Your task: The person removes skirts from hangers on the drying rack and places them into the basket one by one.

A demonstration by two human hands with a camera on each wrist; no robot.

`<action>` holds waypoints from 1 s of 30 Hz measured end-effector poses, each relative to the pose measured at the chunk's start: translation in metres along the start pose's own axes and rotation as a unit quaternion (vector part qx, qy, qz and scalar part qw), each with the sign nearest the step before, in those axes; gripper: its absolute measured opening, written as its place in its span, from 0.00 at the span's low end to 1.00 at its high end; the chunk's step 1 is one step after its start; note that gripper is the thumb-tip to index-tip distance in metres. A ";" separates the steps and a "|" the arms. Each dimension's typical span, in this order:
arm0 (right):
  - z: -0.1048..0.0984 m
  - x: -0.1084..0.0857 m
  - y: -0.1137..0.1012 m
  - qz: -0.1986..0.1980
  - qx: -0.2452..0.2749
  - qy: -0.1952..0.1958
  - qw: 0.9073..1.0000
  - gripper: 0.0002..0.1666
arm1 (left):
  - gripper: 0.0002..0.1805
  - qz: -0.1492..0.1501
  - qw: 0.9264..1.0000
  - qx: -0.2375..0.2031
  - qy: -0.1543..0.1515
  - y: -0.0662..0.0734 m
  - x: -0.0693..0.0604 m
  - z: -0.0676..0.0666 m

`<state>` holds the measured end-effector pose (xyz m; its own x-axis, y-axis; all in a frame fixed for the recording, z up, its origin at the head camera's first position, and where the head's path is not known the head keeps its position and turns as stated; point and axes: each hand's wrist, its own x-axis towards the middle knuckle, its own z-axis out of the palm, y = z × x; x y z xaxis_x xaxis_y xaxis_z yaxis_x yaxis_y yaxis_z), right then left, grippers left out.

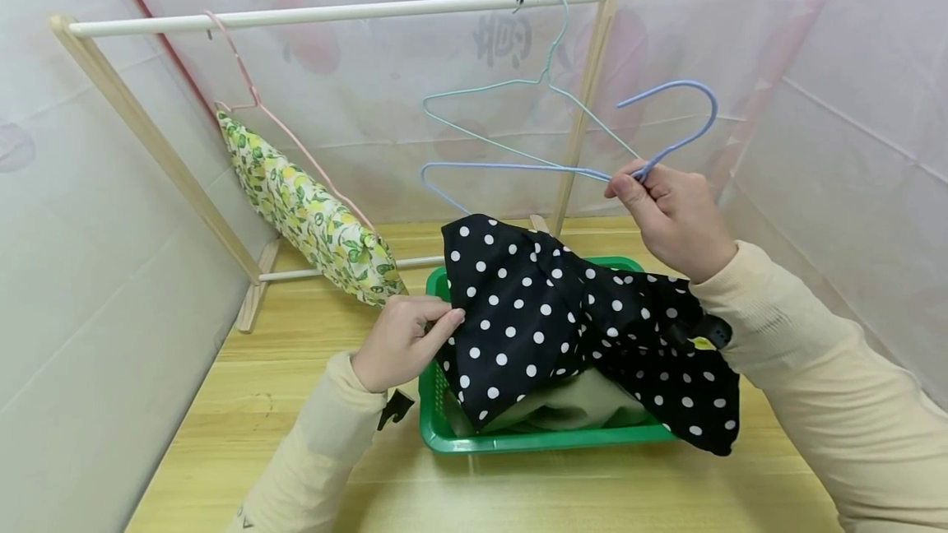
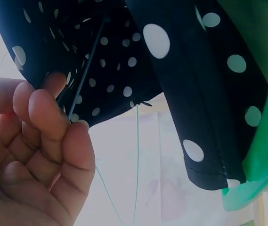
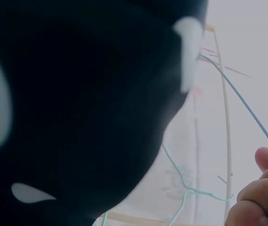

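My right hand [image 1: 677,224] holds a blue wire hanger [image 1: 511,166] by the neck below its hook. Over the hanger's lower part drapes a black garment with white polka dots [image 1: 511,311], its other end hanging under my right forearm. At the garment's left edge, my left hand [image 1: 403,344] pinches the fabric between thumb and fingers. From the left wrist view, a strip of the hanger wire [image 2: 85,75] runs inside the polka-dot cloth down to the fingertips. Most of the hanger's lower bar is hidden by cloth.
Beneath the garment stands a green basket [image 1: 548,440] with olive cloth [image 1: 592,401] inside. Behind is a rack with a white rail [image 1: 355,12]. A pink hanger [image 1: 255,97] with lemon-print cloth [image 1: 296,212] and a bare mint-green hanger [image 1: 546,72] hang there.
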<state>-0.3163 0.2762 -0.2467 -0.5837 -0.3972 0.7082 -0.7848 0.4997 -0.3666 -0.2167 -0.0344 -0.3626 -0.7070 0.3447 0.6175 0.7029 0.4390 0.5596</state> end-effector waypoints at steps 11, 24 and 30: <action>-0.001 -0.001 0.006 0.012 -0.004 0.003 1.000 0.13 | 0.17 -0.016 1.000 -0.009 -0.003 -0.007 -0.004 -0.002; 0.004 -0.001 0.006 0.019 -0.028 0.005 0.999 0.14 | 0.23 -0.021 1.000 -0.011 -0.007 -0.022 -0.014 -0.001; 0.005 -0.002 0.006 0.021 -0.027 0.003 0.999 0.15 | 0.24 -0.023 1.000 -0.015 -0.008 -0.026 -0.016 0.000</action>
<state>-0.3210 0.2759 -0.2530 -0.6152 -0.3704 0.6959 -0.7465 0.5576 -0.3632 -0.2233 -0.0516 -0.3868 -0.7401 0.3377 0.5816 0.6709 0.4307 0.6036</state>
